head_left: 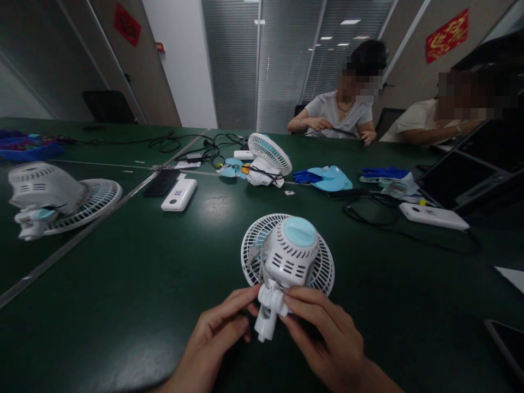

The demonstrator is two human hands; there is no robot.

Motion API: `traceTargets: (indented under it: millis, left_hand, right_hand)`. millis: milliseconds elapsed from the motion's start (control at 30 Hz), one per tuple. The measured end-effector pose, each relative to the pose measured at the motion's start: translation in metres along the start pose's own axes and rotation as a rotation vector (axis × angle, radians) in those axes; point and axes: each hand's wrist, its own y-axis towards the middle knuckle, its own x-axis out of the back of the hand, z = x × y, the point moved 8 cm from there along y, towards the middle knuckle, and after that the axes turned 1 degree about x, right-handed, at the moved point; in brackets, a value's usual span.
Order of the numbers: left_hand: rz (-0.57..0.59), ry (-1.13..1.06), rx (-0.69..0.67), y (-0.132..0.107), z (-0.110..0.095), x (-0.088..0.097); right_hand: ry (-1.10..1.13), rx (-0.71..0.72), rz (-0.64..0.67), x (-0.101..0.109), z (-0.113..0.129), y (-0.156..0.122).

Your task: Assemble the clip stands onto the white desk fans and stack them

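Observation:
A small white fan [291,254] with a light blue rear cap lies face down on the green table [135,284], its round grille against the tabletop. Its white clip base [268,312] sticks out toward me. My left hand [216,333] pinches the base from the left with fingers curled. My right hand [323,333] grips the base from the right, fingers closed around it just below the motor housing.
Another white fan [51,199] lies at the far left and a third fan [268,159] stands further back. A white power bank [179,195], a black phone [161,182], cables, blue fan blades [329,178] and a white box [434,215] lie around. Two people sit across the table.

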Motion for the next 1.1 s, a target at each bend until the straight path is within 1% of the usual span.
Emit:
traceTargets:
  millis: [100,267,367,467,600,733,800,900,1100]
  left_hand:
    - [-0.017,-0.046,0.001,-0.003,0.004,0.001]
    - [0.007,-0.105,0.025,-0.002,0.010,0.002]
    - [0.020,-0.092,0.019,0.000,0.010,0.003]
    - [-0.011,-0.083,0.041,0.001,0.012,0.005]
    - [-0.064,-0.155,0.074,0.001,0.013,0.006]
    - [-0.093,-0.154,0.061,0.001,0.011,0.009]
    - [-0.081,-0.115,0.040,0.001,0.010,0.009]
    - [-0.031,-0.071,0.018,0.000,0.010,0.006]
    - [0.050,-0.059,-0.035,-0.001,0.008,0.001]
  right_hand:
    - [-0.010,0.008,0.000,0.000,0.000,0.000]
    - [-0.002,0.015,0.010,-0.002,-0.001,-0.002]
    - [0.003,0.024,0.004,-0.001,-0.001,-0.002]
    - [0.008,0.025,0.014,-0.001,-0.001,-0.002]
    - [0.005,0.053,0.021,0.000,0.001,0.001]
    - [-0.028,0.053,0.012,0.001,0.003,0.004]
    - [-0.026,0.051,0.011,0.001,0.003,0.004]
    - [-0.015,0.048,0.023,-0.001,0.002,0.001]
    - [0.038,0.004,0.011,-0.001,-0.002,0.000]
